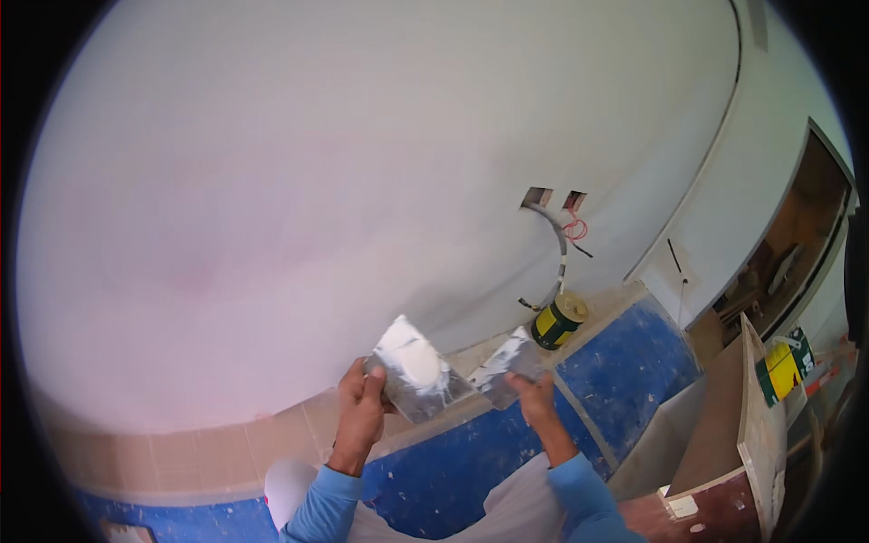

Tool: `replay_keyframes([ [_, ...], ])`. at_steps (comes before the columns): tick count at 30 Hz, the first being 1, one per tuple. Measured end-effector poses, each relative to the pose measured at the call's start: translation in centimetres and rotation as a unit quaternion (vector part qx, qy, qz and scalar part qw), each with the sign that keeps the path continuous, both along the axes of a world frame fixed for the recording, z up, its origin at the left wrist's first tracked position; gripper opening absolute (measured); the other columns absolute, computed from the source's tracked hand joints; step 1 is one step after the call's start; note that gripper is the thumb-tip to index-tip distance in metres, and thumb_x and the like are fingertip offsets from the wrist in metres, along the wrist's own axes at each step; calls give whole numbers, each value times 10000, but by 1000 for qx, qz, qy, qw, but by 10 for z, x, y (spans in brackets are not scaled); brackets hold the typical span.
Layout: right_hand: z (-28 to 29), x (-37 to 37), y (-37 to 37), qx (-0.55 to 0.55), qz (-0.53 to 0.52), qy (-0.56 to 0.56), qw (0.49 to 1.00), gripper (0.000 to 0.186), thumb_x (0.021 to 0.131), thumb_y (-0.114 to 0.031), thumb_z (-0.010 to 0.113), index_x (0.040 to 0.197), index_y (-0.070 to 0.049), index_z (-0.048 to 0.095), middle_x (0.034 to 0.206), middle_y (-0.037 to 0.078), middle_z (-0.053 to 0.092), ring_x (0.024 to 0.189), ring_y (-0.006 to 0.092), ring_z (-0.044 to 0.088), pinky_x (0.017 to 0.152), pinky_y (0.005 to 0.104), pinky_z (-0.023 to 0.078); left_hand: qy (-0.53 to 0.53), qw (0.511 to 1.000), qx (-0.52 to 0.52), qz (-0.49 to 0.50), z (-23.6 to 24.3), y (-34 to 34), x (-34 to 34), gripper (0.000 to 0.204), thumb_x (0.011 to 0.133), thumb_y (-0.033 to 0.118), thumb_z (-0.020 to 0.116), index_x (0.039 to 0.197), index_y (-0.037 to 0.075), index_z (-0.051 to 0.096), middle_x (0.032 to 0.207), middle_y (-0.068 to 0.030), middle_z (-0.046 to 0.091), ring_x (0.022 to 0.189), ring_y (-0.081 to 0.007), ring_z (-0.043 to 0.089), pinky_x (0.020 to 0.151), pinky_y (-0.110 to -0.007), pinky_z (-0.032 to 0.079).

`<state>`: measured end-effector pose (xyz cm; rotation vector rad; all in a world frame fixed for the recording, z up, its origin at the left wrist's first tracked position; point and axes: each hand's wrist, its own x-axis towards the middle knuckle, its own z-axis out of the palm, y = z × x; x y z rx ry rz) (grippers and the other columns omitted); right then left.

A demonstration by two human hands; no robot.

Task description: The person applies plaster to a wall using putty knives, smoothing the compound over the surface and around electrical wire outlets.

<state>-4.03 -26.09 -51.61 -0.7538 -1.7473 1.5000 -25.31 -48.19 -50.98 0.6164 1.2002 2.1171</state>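
In front of a pale wall (272, 181), my left hand (362, 409) grips a broad metal putty blade (415, 405) by its left edge. A thick mound of white putty (418, 360) lies on that blade, with thinner smears below it. My right hand (534, 398) is closed on a second metal putty blade (496, 380), thumb on its face, white putty streaked along its upper edge. The two blades come close at their facing corners; whether they touch I cannot tell. Both of my forearms are in blue sleeves.
Two wall box holes (538, 197) spill a grey conduit (563, 240) and red wires (576, 230). A green and yellow can (558, 320) stands at the wall's foot. Blue sheeting (625, 371) covers the floor. At right are a wooden board structure (720, 416) and another can (786, 366).
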Motion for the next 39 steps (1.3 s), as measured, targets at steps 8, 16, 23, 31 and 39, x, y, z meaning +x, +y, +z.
replay_keyframes([
  [8, 87, 8, -15, -407, 79, 207, 886, 400, 812, -92, 659, 1184, 34, 587, 966, 170, 704, 795, 328, 719, 640, 432, 615, -55, 995, 79, 19, -10, 12, 0, 302, 1023, 253, 526, 1216, 22, 556, 891, -27, 667, 688, -73, 638, 572, -242, 553],
  [16, 16, 16, -3, -328, -16, 136, 935, 421, 814, 14, 657, 1226, 26, 574, 1104, 136, 668, 981, 303, 685, 891, 457, 570, -75, 986, 114, -91, 2, 15, 29, 359, 1006, 248, 565, 1256, -8, 526, 1059, -92, 664, 865, -151, 670, 695, -313, 587],
  [23, 88, 32, 11, -310, -6, 276, 910, 402, 797, 6, 630, 1195, 34, 588, 1089, 148, 669, 1004, 306, 676, 928, 444, 553, -31, 993, 110, -7, -5, 11, 3, 443, 992, 271, 575, 1327, 0, 475, 1130, -103, 655, 961, -189, 684, 763, -348, 604],
  [31, 78, -37, -52, -339, 91, 204, 914, 350, 831, -31, 661, 1175, 7, 604, 1075, 116, 677, 994, 255, 679, 894, 404, 563, 67, 995, 47, 56, -16, 13, 2, 422, 1001, 223, 595, 1359, 12, 523, 1123, -68, 680, 993, -159, 657, 840, -303, 563],
  [39, 75, -64, -74, -355, 200, 178, 896, 402, 858, 22, 656, 1247, -19, 564, 1143, 87, 647, 1059, 211, 646, 912, 379, 548, 584, 797, 7, 153, 1, 3, -5, 504, 746, -115, 588, 1212, 62, 659, 1109, -186, 693, 825, -277, 719, 694, -321, 565],
])
